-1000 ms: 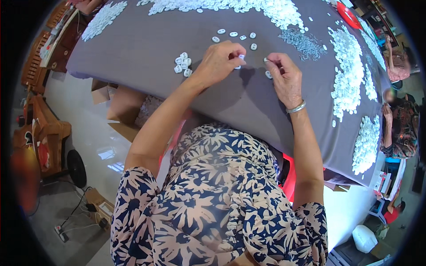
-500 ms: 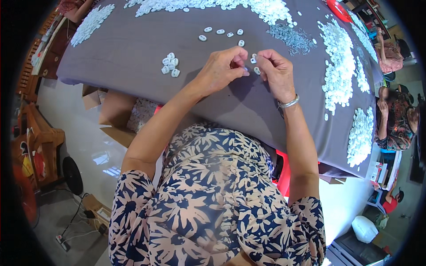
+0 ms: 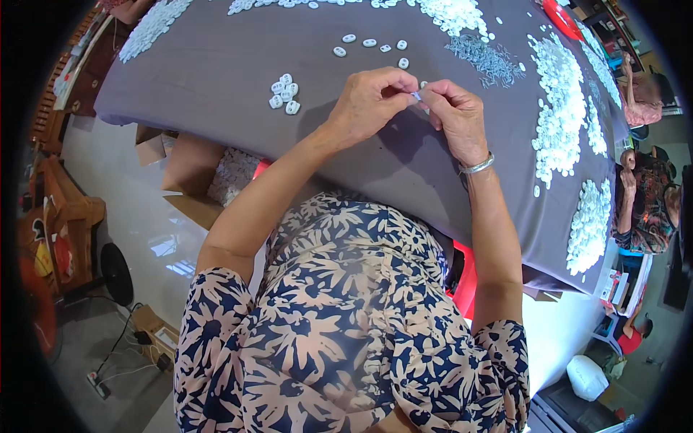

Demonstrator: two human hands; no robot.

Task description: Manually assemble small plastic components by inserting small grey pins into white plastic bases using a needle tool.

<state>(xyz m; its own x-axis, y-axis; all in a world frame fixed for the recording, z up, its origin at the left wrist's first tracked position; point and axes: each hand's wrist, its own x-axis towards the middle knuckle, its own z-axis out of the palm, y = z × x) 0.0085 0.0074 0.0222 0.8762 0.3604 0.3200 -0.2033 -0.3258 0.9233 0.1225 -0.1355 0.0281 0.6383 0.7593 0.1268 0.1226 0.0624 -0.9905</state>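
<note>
My left hand [image 3: 373, 103] and my right hand [image 3: 460, 119] meet fingertip to fingertip above the grey cloth. Pinched between them is a small whitish plastic piece [image 3: 416, 96], too small to make out in full. A bracelet circles my right wrist. Partly hidden behind my right fingers lie one or two white oval pieces. Beyond my hands a loose row of white oval pieces [image 3: 369, 43] with dark marks is spread out. To the left of my left hand sits a small cluster of similar white pieces [image 3: 286, 89].
Heaps of white pieces [image 3: 559, 101] cover the table's right side and far edge. A pile of small grey slivers [image 3: 482, 61] lies beyond my right hand, near a red tray [image 3: 561, 18]. An open cardboard box [image 3: 191, 169] stands below the left table edge. Other people sit along the right.
My hands have come together, so the fingertips now meet at the small piece. The view has shifted slightly, moving the table's contents a little up and right.
</note>
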